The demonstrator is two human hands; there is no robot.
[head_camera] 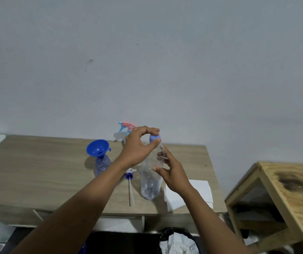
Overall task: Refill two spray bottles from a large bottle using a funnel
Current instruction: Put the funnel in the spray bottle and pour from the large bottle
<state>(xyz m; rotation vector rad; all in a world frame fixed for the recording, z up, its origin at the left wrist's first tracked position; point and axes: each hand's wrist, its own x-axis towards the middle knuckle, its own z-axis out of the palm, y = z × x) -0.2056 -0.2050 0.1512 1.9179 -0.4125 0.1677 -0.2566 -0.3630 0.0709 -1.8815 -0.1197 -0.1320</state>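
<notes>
Early yet: left hand (139, 146) pinches the large clear plastic bottle's (149, 186) blue cap (154, 138), right hand (171, 174) grips its body; blue plastic funnel (97, 147) seated leftward, pouring seemingly remains.

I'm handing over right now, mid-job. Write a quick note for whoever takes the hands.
Left hand pinches the cap on the large bottle. Right hand holds its upper body. It stands on the table.
Funnel sits in the open spray bottle, and the spray head lies beside it. Second spray bottle stands behind, head on.
Done: funnel set.
Left: uncap and pour, probably both refills. Fill levels unclear.
</notes>
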